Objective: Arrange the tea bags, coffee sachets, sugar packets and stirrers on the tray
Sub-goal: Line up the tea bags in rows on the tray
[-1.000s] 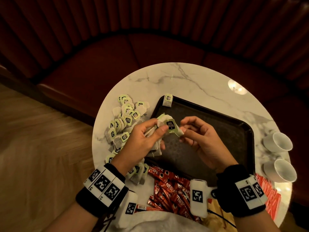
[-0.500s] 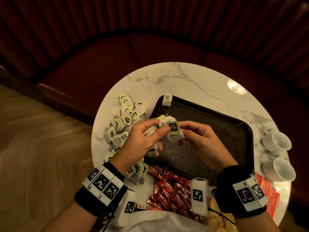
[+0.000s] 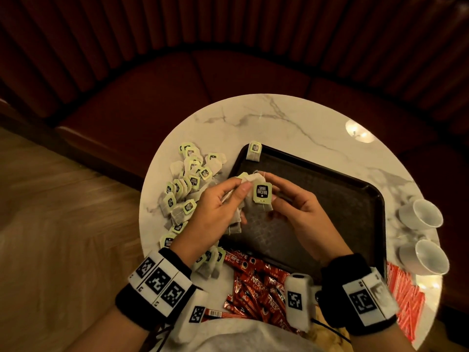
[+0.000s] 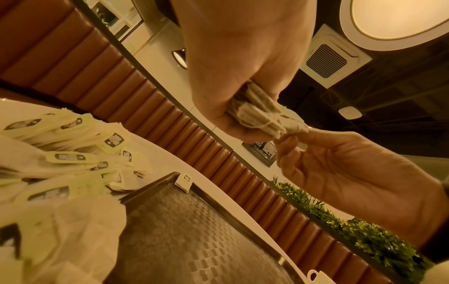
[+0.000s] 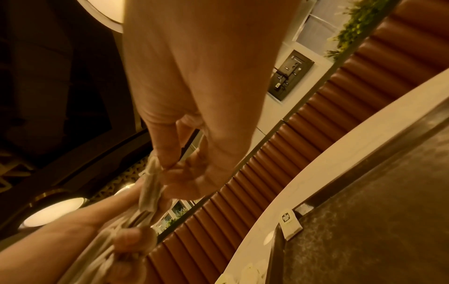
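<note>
My left hand grips a bunch of tea bags above the left part of the black tray. My right hand pinches the top of one tea bag with a green tag, drawn partly out of that bunch. In the left wrist view the bunch of tea bags sits in my left hand, and my right hand pinches its end. One tea bag lies at the tray's far left corner. A pile of tea bags covers the table left of the tray.
Red coffee sachets lie heaped at the marble table's near edge. Red packets lie near right. Two white cups stand right of the tray. A red padded bench curves behind the table.
The tagged tea bag has turned upright and come further out of the bunch. Both hands have stayed over the tray's left part.
</note>
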{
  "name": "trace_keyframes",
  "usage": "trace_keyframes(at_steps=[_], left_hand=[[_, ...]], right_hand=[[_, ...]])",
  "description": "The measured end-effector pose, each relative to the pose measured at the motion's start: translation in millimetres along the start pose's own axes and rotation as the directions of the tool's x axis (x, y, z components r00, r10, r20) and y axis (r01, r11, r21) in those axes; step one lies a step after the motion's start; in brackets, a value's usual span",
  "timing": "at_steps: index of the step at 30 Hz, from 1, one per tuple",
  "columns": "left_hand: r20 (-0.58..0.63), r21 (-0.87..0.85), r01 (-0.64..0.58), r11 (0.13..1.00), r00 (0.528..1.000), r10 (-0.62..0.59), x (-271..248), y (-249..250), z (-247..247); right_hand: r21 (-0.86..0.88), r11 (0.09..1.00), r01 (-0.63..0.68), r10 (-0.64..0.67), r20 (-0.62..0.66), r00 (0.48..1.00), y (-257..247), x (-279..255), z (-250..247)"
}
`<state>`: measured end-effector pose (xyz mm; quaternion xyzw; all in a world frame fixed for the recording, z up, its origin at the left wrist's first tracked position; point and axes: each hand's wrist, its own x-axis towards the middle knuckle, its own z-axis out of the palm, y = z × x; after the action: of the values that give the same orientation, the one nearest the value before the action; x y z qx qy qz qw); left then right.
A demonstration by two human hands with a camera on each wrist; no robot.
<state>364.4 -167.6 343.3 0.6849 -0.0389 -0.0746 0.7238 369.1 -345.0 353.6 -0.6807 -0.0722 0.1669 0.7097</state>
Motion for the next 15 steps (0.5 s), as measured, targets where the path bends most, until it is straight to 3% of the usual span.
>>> trace_keyframes(at_steps=[4,15], left_hand=[[0.045,0.073,-0.017,0.997,0.999,0.014,-1.2,0.3,-1.7],[0.095,0.148,-0.059,0.987,0.994,0.045,-1.8,0.5,-4.1]], right_hand=[[-0.080,0.997,0.007,-0.011,-0.059,0.998,-2.4,1.1,-3.6],[-0.081,0.997,0.015,-0.022,-0.080,0.997,-7.6,-0.8,-8.2]])
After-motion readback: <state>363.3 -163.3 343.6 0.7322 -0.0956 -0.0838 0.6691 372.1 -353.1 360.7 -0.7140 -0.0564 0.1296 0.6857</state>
